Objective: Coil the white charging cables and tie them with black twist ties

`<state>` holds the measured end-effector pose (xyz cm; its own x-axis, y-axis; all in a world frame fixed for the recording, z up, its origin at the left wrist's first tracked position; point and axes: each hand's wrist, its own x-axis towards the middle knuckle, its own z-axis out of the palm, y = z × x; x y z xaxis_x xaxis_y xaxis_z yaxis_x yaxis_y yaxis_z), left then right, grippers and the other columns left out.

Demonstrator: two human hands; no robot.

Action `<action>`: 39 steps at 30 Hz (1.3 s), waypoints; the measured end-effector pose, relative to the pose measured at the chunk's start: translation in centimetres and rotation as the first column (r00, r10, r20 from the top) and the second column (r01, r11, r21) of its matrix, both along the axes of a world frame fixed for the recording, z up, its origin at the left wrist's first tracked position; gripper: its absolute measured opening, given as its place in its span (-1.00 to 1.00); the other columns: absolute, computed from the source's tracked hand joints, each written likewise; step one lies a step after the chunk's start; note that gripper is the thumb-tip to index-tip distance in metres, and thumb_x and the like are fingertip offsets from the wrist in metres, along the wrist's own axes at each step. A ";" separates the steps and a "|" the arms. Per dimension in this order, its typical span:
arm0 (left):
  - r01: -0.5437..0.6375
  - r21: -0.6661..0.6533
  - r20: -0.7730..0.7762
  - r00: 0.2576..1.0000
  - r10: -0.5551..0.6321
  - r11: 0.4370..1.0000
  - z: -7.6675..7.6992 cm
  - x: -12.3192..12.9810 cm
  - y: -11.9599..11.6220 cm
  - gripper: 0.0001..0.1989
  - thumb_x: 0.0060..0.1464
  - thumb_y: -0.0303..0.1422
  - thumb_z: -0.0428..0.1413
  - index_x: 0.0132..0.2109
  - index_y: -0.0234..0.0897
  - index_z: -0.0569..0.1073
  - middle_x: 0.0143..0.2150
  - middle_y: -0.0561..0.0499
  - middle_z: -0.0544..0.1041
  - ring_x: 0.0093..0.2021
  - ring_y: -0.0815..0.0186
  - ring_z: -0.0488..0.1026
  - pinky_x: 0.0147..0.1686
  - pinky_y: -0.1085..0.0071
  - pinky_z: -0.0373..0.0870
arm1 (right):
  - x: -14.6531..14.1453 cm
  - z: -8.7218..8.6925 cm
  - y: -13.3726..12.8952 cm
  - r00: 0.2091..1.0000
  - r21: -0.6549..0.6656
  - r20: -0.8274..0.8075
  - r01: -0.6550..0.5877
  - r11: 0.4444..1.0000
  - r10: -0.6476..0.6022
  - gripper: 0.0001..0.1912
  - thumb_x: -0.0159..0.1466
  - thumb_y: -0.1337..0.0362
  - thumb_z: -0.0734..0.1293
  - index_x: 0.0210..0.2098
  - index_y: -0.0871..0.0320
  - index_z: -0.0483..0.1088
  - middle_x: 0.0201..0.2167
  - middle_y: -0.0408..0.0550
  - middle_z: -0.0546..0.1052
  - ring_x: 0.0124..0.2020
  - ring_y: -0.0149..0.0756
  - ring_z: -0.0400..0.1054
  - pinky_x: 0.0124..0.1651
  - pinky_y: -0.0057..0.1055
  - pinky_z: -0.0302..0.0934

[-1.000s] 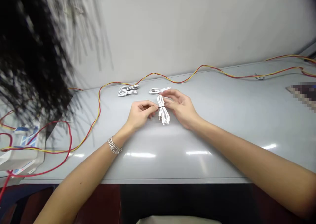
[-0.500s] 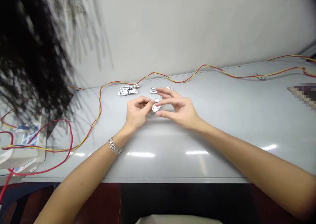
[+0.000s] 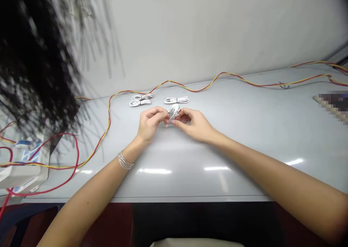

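A small white coiled cable [image 3: 174, 111] is held between my two hands, slightly blurred, above the grey table. My left hand [image 3: 150, 123] pinches it at its left side, where a bit of dark tie shows by the fingertips. From the right, my right hand [image 3: 194, 123] closes thumb and fingers on the coil's edge. Just behind lies a bundled white cable [image 3: 176, 100] with a dark tie round its middle. Further left lie more tied white cables [image 3: 140, 100], side by side.
A twisted red and yellow wire [image 3: 174, 82] runs along the wall side of the grey table [image 3: 185, 181]. Red wire loops round a white and blue object [image 3: 29, 171] at the left. Black strands [image 3: 32, 58] hang at the upper left. A pixelated object [image 3: 333, 103] lies far right.
My right hand has closed its spread fingers onto the white cable coil, which has turned and risen a little. The bundled cable behind is now fully in sight. My left hand stays nearly in place.
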<state>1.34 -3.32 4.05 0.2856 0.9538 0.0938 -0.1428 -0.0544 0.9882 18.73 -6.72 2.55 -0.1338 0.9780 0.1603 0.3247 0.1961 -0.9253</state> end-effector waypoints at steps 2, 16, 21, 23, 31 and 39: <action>0.045 0.013 0.015 0.999 -0.046 0.999 0.0 0.1 -0.1 -0.89 -0.07 -0.37 0.22 -0.48 -0.30 0.52 -0.47 0.01 0.49 -0.45 0.34 0.44 -0.43 0.38 0.39 | 0.0 -0.2 0.0 0.999 -0.014 -0.040 0.037 0.999 -0.037 -0.55 0.08 0.07 0.51 -0.14 0.14 0.39 -0.30 -0.07 0.53 -0.33 -0.29 0.41 -0.24 -0.34 0.30; 0.121 0.050 0.106 0.986 -0.125 0.991 0.9 -0.5 0.0 -0.82 -0.06 -0.32 0.18 -0.54 -0.27 0.42 -0.48 -0.04 0.45 -0.42 0.31 0.37 -0.39 0.32 0.35 | 0.4 -0.1 0.2 0.982 0.156 0.188 -0.018 0.988 -0.012 -0.79 0.22 0.22 0.38 -0.16 0.10 0.55 -0.33 -0.05 0.50 -0.35 -0.30 0.33 -0.22 -0.35 0.23; -0.098 0.085 0.116 0.989 0.088 0.992 1.1 -0.7 0.6 -0.72 -0.04 -0.18 0.21 -0.47 -0.25 0.35 -0.35 -0.04 0.47 -0.49 0.39 0.35 -0.50 0.38 0.32 | 0.6 -0.3 0.5 0.955 0.153 0.272 0.080 0.985 -0.120 -0.88 0.20 0.25 0.37 -0.31 0.17 0.48 -0.43 -0.10 0.45 -0.42 -0.34 0.26 -0.30 -0.39 0.14; -0.207 0.070 0.081 0.976 0.201 0.976 0.7 -0.8 1.0 -0.73 -0.03 -0.16 0.24 -0.41 -0.25 0.40 -0.37 0.01 0.46 -0.55 0.45 0.32 -0.56 0.43 0.27 | 0.7 -0.3 0.6 0.952 0.140 0.265 0.117 0.983 -0.151 -0.86 0.20 0.22 0.37 -0.37 0.18 0.43 -0.46 -0.11 0.44 -0.45 -0.36 0.25 -0.33 -0.40 0.11; -0.203 -0.084 -0.108 0.975 0.193 0.976 -0.1 -0.3 0.6 -0.60 0.00 -0.13 0.26 -0.13 -0.38 0.58 -0.33 -0.09 0.61 -0.62 0.39 0.46 -0.64 0.46 0.29 | 0.6 -0.3 0.5 0.969 0.117 0.204 0.115 0.986 -0.137 -0.76 0.23 0.14 0.36 -0.44 0.16 0.32 -0.51 -0.16 0.39 -0.49 -0.39 0.22 -0.37 -0.41 0.09; -0.025 0.085 -0.218 0.975 0.043 0.996 -0.2 -0.1 0.1 -0.63 -0.05 -0.14 0.33 -0.18 -0.33 0.62 -0.43 -0.02 0.57 -0.59 0.43 0.40 -0.61 0.49 0.33 | 0.3 -0.2 0.1 0.986 0.063 0.157 0.041 0.997 -0.050 -0.67 0.26 0.06 0.33 -0.49 0.15 0.31 -0.58 -0.17 0.35 -0.52 -0.39 0.18 -0.42 -0.40 0.05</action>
<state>1.27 -3.22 3.80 0.2756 0.9550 0.1100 0.0804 -0.1369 0.9873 19.01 -6.61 2.39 -0.1176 0.9730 0.1988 0.4763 0.2309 -0.8484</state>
